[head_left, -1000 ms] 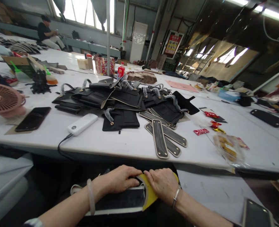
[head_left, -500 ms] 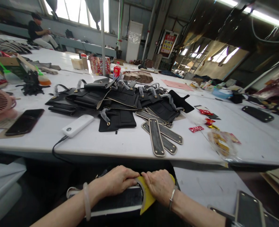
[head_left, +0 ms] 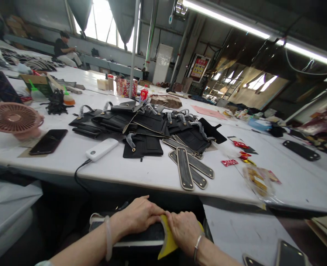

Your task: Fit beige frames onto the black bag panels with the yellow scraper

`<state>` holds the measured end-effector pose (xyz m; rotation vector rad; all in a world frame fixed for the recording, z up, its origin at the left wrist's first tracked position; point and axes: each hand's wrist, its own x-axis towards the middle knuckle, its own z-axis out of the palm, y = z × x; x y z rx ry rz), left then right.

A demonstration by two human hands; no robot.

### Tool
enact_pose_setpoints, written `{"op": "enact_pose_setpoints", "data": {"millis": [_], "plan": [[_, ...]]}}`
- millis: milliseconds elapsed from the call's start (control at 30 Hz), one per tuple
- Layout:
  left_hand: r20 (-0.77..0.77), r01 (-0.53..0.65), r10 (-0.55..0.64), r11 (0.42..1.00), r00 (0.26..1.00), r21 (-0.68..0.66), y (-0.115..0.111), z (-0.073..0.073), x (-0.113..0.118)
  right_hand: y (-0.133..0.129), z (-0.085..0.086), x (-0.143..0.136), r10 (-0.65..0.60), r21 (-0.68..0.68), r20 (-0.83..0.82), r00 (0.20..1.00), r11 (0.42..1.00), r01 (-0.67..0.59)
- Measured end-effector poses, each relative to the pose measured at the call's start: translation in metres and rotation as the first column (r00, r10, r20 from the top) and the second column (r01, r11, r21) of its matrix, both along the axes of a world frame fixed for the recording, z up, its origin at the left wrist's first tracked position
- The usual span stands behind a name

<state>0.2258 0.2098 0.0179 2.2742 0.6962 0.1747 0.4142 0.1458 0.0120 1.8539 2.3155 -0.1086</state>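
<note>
In front of the table edge, my left hand (head_left: 138, 216) is closed over the top edge of a black bag piece (head_left: 143, 236) with a pale strip along its lower side. Its fingertips meet those of my right hand (head_left: 185, 229) at the piece's right end. There a curved yellow sheet (head_left: 167, 245) with a greyish edge bends round, and my right hand is wrapped over it, fingers pinching its upper edge. What lies under the fingers is hidden.
On the white table (head_left: 149, 179) lie a heap of black bag parts (head_left: 144, 146), several riveted strips (head_left: 185, 168), a white power bank (head_left: 102, 149), a phone (head_left: 48, 141) and a pink fan (head_left: 14, 118). A person (head_left: 66, 50) sits far back left.
My view has shifted, so the table things appear farther right on the left side. Both hands keep their grip at the bag piece's end, and one left finger now sticks up slightly.
</note>
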Motion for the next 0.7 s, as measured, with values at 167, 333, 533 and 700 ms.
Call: {"op": "enact_pose_setpoints", "data": {"millis": [167, 333, 533, 700], "plan": [[0.047, -0.047, 0.048, 0.999, 0.998, -0.015, -0.001, 0.011, -0.016, -0.002, -0.001, 0.004, -0.021, 0.032, -0.131, 0.991, 0.999, 0.025], [0.077, -0.41, 0.414, 0.91, 0.907, -0.066, -0.002, 0.019, -0.087, 0.008, -0.006, 0.034, -0.213, 0.024, -0.418, 0.883, 0.969, 0.245], [0.1, -0.634, 0.904, 0.367, 0.417, -0.681, -0.034, -0.029, -0.16, 0.022, -0.017, 0.04, -0.439, -0.312, -0.686, 0.58, 0.898, 0.311], [0.048, -0.451, 0.95, 0.19, 0.307, -0.872, -0.068, -0.053, -0.154, 0.011, -0.019, 0.015, -0.553, -0.525, -0.74, 0.383, 0.831, 0.186]]}}
